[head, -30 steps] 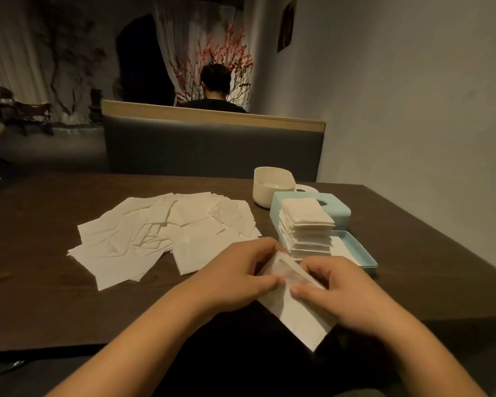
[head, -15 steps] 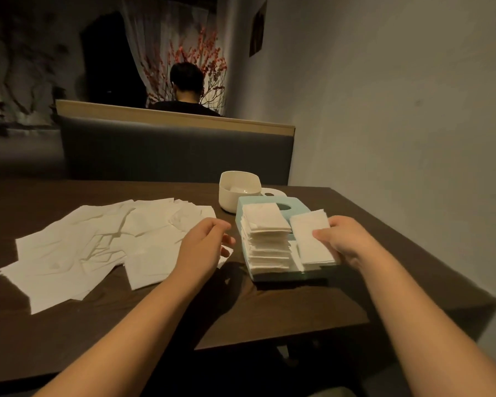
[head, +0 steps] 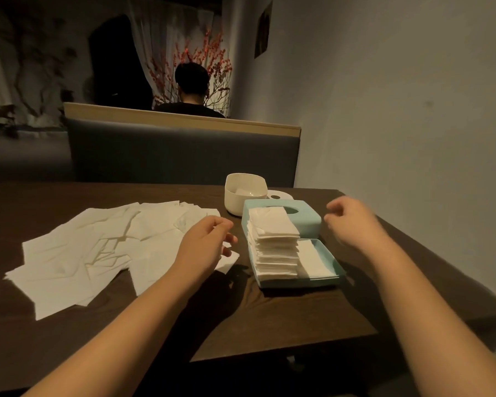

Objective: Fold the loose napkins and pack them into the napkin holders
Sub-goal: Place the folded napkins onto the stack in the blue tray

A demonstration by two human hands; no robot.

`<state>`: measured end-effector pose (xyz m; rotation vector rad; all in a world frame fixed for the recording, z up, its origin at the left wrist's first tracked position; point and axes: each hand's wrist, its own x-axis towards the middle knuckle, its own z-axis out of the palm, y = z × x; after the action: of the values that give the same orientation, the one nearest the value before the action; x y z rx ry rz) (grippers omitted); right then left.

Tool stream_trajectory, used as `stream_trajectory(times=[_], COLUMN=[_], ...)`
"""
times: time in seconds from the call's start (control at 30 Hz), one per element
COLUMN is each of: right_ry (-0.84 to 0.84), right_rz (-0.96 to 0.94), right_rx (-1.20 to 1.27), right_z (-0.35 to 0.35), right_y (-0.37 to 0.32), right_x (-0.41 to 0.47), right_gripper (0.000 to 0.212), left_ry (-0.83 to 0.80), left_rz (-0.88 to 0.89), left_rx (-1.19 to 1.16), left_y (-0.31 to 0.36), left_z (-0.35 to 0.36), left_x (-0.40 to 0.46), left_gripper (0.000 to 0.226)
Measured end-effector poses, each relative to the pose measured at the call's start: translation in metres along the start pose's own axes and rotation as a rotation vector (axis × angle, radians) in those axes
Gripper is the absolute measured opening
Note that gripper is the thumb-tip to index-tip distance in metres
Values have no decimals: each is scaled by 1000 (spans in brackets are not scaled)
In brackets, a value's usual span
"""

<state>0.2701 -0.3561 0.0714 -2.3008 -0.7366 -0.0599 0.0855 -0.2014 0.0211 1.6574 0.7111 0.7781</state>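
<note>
head view, one surface [head: 269, 325]. loose napkins [head: 98, 253]: one spread heap at left, too overlapped to count, kept within reach of the left hand [head: 204, 245], which hovers over its near edge, fingers loosely curled, holding nothing. teal holders: one tray [head: 331, 277] with one tall folded stack [head: 272, 247] and a low layer beside it; one lid [head: 307, 216] behind. white cup [head: 245, 193]: one. right hand [head: 352, 222]: relaxed, empty, just right of the lid.
</note>
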Motion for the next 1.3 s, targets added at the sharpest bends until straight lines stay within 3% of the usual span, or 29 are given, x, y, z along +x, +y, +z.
stream_trajectory(times=[0.1,0.3,0.47,0.63,0.77,0.97,1.07,1.2,1.3], right_ry=[94,-96,-220,-200,-257,-366,-417,-401,-494], right_rz=[-208,-476,-470,-369,-432,-700,-823,-904,-983], right_rx=[189,219,285,333,180,-112,-173,-217,-282], right_z=[-9,33,94,146,176,204,217,229,232], right_y=[-34,-112,-142,-148,-158,-188,-198,-195,-194], right_x=[-16,-54,-65,-46,-34,-26,-26,-33,-36], right_gripper=[9,13,14,18,13,27,26,25,40], left_ry=[19,43,71,172,297,457,466,468,458], left_rz=[110,262,257,157,150,63,-24,7,21], left_rx=[41,64,178,265,355,403,406,356,331], left_y=[6,15,2,-24,-41,-70,-85,-83,-81], left_z=[-6,-33,-74,-126,-172,-230,-244,-246,-242], left_x=[-1,-5,0,16,40,62,62,62,63], left_gripper=[13,15,15,14,12,11,11,12,12])
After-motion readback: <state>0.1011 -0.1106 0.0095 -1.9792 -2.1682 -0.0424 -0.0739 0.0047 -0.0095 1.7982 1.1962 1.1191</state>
